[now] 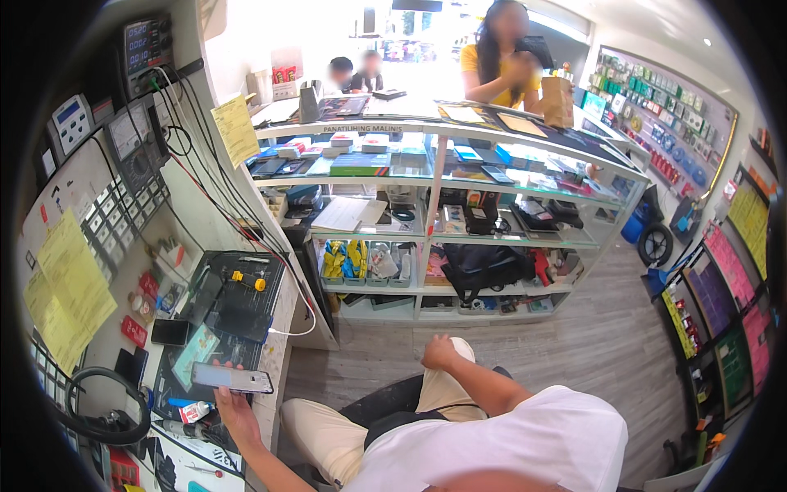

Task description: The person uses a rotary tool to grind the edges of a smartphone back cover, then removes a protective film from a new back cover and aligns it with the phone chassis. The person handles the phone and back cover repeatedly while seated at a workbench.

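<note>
In my left hand (236, 416) I hold a smartphone (225, 378) with a pale screen side up, over the front part of the workbench. My fingers and thumb are wrapped about its lower edge. A white-capped tube (194, 412) and a dark phone (170, 332) lie close by on the bench. My right hand (438, 351) rests loosely on my right knee with nothing in it, its fingertips partly hidden. Beyond the held phone, a black tablet-like device (243, 325) with a white cable (295, 331) plugged in lies on the dark work mat (254, 283).
A yellow tool (248, 280) lies farther back on the mat. Meters and a power supply (147, 45) hang at the left wall with dangling cables. Ahead stands a glass display counter (434, 197) with stocked shelves. A person in yellow (500, 66) stands behind it, near a paper bag (557, 102).
</note>
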A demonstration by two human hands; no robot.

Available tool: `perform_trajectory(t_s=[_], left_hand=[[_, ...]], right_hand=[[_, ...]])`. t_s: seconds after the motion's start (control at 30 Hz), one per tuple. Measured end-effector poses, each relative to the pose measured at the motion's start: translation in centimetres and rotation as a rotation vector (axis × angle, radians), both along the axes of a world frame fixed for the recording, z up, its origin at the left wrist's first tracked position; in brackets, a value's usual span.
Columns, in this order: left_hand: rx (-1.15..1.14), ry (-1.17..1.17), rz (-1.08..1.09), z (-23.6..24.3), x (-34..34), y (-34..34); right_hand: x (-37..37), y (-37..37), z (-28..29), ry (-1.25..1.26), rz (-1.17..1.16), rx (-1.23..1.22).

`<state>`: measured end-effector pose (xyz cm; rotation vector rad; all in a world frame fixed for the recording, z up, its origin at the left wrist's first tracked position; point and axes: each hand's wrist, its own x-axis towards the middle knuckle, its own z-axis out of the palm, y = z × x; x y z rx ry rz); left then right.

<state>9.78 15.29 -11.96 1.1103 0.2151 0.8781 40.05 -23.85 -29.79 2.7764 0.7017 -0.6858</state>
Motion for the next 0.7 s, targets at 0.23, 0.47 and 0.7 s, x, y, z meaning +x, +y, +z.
perform_trajectory(t_s=[0.23, 0.47, 0.7], left_hand=[[-0.022, 0.008, 0.009, 0.1, 0.0, -0.1], [-0.007, 0.005, 0.002, 0.2, 0.0, 0.0], [-0.010, -0.005, 0.008, 0.4, 0.1, -0.3]], right_hand=[[1.4, 0.1, 0.3, 0.041, -0.079, 0.071], [2.3, -0.6, -1.1, 0.004, -0.124, 0.087], [3.9, -2.0, -1.6, 0.136, -0.206, 0.078]])
